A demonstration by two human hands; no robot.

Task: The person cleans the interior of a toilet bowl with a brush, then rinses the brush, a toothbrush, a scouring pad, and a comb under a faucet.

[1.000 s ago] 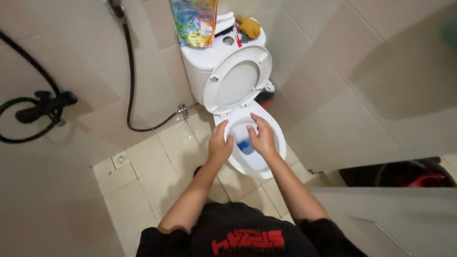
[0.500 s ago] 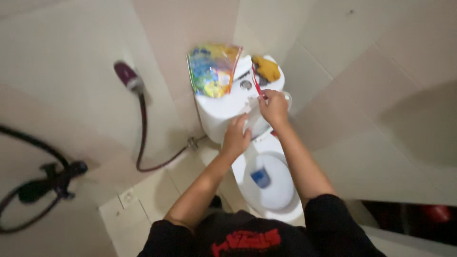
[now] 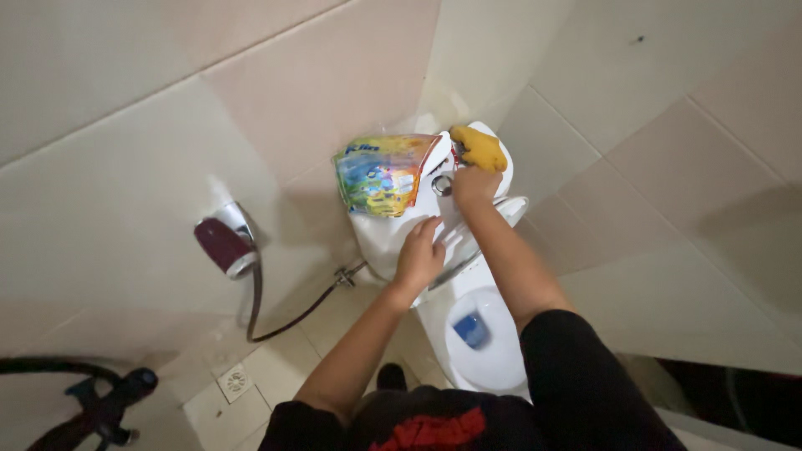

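right hand [image 3: 474, 185]: fingertips hidden against the yellow cloth [image 3: 479, 148]; whether they grip anything cannot be told
raised lid [image 3: 455, 242]: mostly covered by the left hand [image 3: 420, 257] and the right forearm
black hose [image 3: 79, 401]: cut off at the left edge
flush button [image 3: 441, 184]: partly hidden

A white toilet [image 3: 493, 367] at centre frame holds blue water [image 3: 472, 329] in its bowl. On its white tank [image 3: 393, 230] sit a multicoloured printed pouch [image 3: 382, 174] and a mustard-yellow cloth [image 3: 480, 149]. Walls are beige tile [image 3: 125, 167]. At left hangs a maroon sprayer head [image 3: 219, 245]. The sleeves [image 3: 576, 384] are black.
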